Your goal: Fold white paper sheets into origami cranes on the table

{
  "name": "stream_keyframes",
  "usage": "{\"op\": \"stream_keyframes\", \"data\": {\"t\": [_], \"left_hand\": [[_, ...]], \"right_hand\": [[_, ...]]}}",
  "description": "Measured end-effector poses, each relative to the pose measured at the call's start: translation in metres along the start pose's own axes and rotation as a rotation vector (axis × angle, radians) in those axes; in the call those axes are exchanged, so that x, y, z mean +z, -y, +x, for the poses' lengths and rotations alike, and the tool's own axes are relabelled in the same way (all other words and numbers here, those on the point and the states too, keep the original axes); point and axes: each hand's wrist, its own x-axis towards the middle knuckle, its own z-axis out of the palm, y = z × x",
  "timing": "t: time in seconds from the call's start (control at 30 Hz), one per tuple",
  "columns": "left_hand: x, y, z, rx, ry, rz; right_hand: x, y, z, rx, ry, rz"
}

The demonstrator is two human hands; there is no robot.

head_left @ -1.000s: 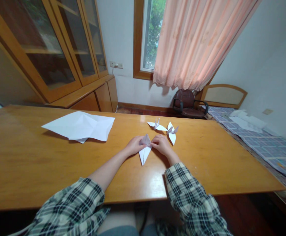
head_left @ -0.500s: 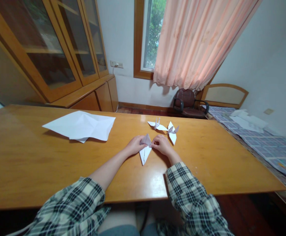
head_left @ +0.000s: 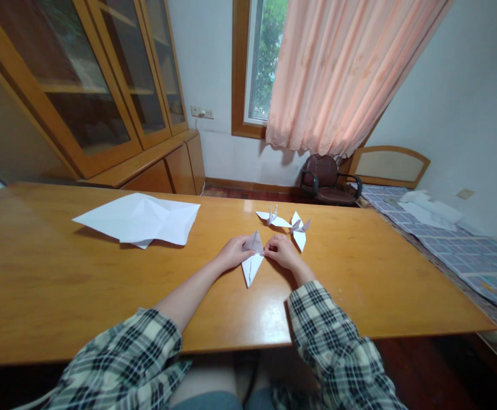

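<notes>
A white sheet folded into a kite-like diamond, the folded paper (head_left: 252, 266), lies on the table between my hands, its long point toward me. My left hand (head_left: 233, 252) grips its left edge, thumb on top and the other fingers mostly hidden beneath. At the right corner, my right hand (head_left: 280, 250) pinches the paper between thumb and curled fingers. Just beyond my right hand stand two finished-looking paper cranes, one crane (head_left: 274, 218) with wings spread and a second crane (head_left: 300, 230) beside it, close together.
Creased white paper sheets (head_left: 146, 219) lie at the left on the wooden table (head_left: 81, 302). Behind the table are a glass-doored cabinet (head_left: 137, 136), a brown armchair (head_left: 327, 179) and a pink curtain (head_left: 329, 80). A bed (head_left: 436, 239) stands at the right.
The upper tip of the folded paper stands very slightly higher in the view. Both hands keep their hold at nearly the same spots.
</notes>
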Motion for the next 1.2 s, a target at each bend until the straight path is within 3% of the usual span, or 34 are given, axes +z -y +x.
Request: {"op": "stream_keyframes", "data": {"t": [0.3,0.5,0.6,0.73,0.87,1.2], "left_hand": [[0.000,-0.006,-0.003,0.002,-0.030,0.075],[-0.003,-0.008,-0.012,0.027,-0.167,0.281],[-0.005,-0.012,-0.020,0.110,-0.183,0.392],[-0.004,-0.012,-0.027,0.194,-0.063,0.500],[0.000,-0.005,-0.026,0.164,0.078,0.506],[-0.004,-0.003,-0.027,0.139,0.219,0.421]], "right_hand": [[0.010,0.005,0.001,0.063,-0.066,-0.038],[0.018,0.011,0.001,0.113,-0.092,-0.142],[0.019,0.013,0.000,0.102,-0.103,-0.182],[0.019,0.015,-0.002,0.096,-0.107,-0.225],[0.019,0.017,-0.002,0.085,-0.099,-0.276],[0.025,0.024,-0.004,0.040,-0.118,-0.428]]}}
